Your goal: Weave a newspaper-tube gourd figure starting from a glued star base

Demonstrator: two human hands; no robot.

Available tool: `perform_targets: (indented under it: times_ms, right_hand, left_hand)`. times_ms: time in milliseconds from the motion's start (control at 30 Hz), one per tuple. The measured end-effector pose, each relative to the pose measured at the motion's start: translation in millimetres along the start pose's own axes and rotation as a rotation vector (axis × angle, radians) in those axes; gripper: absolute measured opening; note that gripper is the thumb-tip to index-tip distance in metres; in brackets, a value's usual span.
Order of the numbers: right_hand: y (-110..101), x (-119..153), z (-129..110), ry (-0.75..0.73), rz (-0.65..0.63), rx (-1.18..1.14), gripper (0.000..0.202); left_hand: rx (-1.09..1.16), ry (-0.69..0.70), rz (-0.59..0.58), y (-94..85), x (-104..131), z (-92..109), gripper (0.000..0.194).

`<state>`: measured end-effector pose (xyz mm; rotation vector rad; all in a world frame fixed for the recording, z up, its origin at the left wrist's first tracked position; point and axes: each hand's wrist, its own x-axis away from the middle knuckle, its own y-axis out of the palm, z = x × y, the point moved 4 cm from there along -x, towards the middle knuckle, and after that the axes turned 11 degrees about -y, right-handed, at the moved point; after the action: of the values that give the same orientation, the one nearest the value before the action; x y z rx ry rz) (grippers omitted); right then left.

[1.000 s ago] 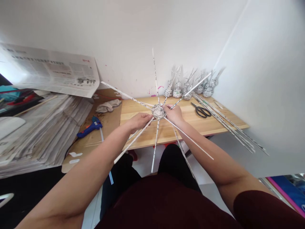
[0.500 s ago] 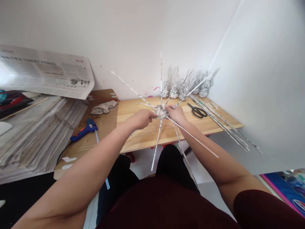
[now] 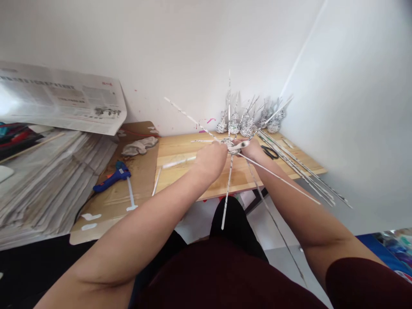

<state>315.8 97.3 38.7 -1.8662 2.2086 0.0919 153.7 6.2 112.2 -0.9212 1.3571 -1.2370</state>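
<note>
A small round woven newspaper basket [image 3: 232, 149] is held up over the table's front half. Rolled paper spokes stick out from it in all directions, one long strand hanging down past my right forearm. My left hand [image 3: 211, 159] has its fingers closed at the basket's left side, with the fingertips partly hidden behind the hand. Gripping the opposite side is my right hand [image 3: 252, 150]. A short white paper tube end lies across the basket's top toward the right fingers.
Several finished woven pieces [image 3: 247, 125] line the wall. Scissors [image 3: 269, 152] and loose paper tubes [image 3: 299, 169] lie right on the wooden table [image 3: 180, 148]. At left are a blue glue gun [image 3: 114, 176], a glove [image 3: 140, 146] and stacked newspapers [image 3: 58, 184].
Both hands and the basket have shifted right. My left hand has come closer over the basket, and a white tube end now shows across its top. The spokes have moved along with it.
</note>
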Motion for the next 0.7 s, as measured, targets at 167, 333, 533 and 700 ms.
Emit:
perform_targets:
  times_ms: [167,333,533,700]
  right_hand:
    - [3,9,11,0.048,0.032,0.008,0.013]
    - [33,28,30,0.131,0.068,-0.037,0.011]
    - [61,41,37,0.174,0.042,-0.021,0.012]
    - [80,47,40,0.233,0.085,-0.104,0.008]
  left_hand:
    - [-0.054,0.069,0.026,13.4,4,-8,0.036]
    - [0.106,0.061,0.091,62.7,3,-54,0.035]
    - [0.453,-0.091,0.189,94.8,9,-91,0.024]
    - [0.393,-0.169,0.196,97.0,13,-102,0.027]
